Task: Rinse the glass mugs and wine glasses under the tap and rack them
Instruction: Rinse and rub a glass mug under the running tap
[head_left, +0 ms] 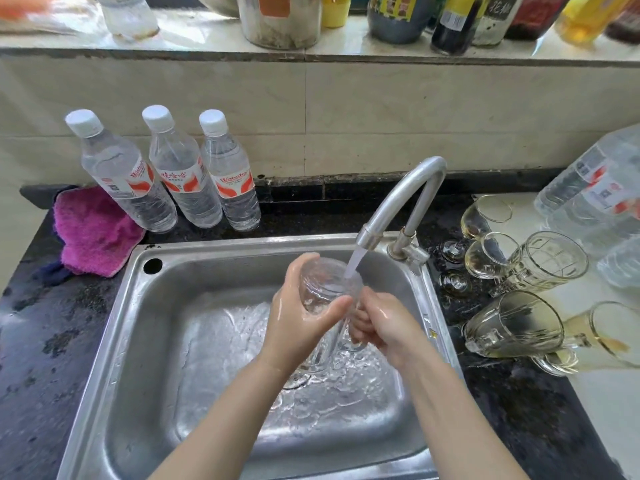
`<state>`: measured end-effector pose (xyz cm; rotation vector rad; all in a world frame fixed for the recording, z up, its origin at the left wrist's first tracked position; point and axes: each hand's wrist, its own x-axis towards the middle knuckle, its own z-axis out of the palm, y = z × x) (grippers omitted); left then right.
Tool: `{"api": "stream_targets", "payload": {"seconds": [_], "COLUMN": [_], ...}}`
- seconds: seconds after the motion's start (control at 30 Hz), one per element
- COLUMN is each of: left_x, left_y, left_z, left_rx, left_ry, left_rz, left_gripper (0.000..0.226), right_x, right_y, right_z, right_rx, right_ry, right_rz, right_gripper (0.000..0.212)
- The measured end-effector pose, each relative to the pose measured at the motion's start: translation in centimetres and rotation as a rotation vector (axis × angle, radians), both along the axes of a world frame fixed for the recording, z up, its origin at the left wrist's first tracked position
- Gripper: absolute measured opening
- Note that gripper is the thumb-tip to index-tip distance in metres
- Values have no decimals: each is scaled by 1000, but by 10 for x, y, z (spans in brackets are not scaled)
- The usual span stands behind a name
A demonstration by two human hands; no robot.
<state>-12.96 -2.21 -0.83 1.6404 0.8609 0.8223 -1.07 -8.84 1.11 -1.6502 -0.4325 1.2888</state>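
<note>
My left hand (298, 313) grips a clear glass mug (323, 284) by its body over the steel sink (114, 341). The mug is tilted with its mouth toward the tap (401, 202), and running water streams into it. My right hand (384, 323) curls around the mug's lower right side, at what looks like the handle. On the counter to the right lie two wine glasses (485, 216) on their sides, with two glass mugs (540, 265) and another stemmed glass (609, 334) tipped over beside them.
Three capped water bottles (180, 178) stand behind the sink at left, beside a pink cloth (93, 230). A large water jug (602, 188) lies at the far right. Jars and bottles line the ledge (311, 53) above. Water pools in the sink basin.
</note>
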Motion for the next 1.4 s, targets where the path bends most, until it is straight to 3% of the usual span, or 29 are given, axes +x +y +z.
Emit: {"api": "stream_targets", "payload": {"seconds": [0.07, 0.17, 0.23, 0.3, 0.4, 0.53, 0.67, 0.73, 0.77, 0.83, 0.87, 0.93, 1.0, 1.03, 1.17, 1.27, 1.4], "left_x": [4, 16, 19, 18, 19, 14, 25, 33, 32, 31, 29, 27, 31, 34, 36, 33, 29], "left_y": [-2, 12, 25, 30, 27, 35, 29, 22, 18, 16, 14, 11, 9, 10, 6, 2, 2], "left_z": [-1, 4, 9, 11, 6, -1, 2, -5, -11, -20, -20, -17, -13, -11, -15, -19, -22], "left_rx": [-31, -389, -606, -665, -589, -587, -635, -505, -496, -660, -740, -890, -1007, -1036, -1097, -1181, -1230], "left_ry": [-50, -238, -331, -353, -341, -298, -194, -9, -2, -100, -119, -204, -290, -315, -409, -362, -395], "left_rz": [83, 322, 409, 416, 371, 211, 156, 175, 152, 88, 63, 9, -41, -44, 12, -12, -48], "left_gripper": [65, 52, 39, 32, 37, 69, 86, 72, 57, 28, 26, 35, 56, 61, 46, 65, 67], "right_x": [-1, -20, -31, -31, -19, 3, -11, -29, -37, -46, -47, -41, -30, -26, 0, 20, 1], "right_y": [7, 16, 24, 33, 42, 39, 38, 34, 32, 27, 22, 8, -2, -4, 23, 43, 16], "right_z": [3, 5, 6, 7, 26, 44, 41, 31, 25, 22, 22, 19, 12, 11, 19, 14, -9], "right_rx": [-4, 256, 333, 327, 170, 40, 76, 195, 225, 227, 284, 456, 472, 405, 152, 112, 169], "right_ry": [-111, -369, -411, -318, 49, 10, -273, -455, -521, -681, -739, -800, -954, -939, -526, -316, -408], "right_rz": [-2, -139, -159, -178, -235, 115, -46, -69, -33, 119, 162, 112, 109, 156, 324, 295, 208], "right_gripper": [46, 36, 25, 27, 35, 55, 51, 43, 36, 28, 27, 28, 38, 42, 48, 48, 45]}}
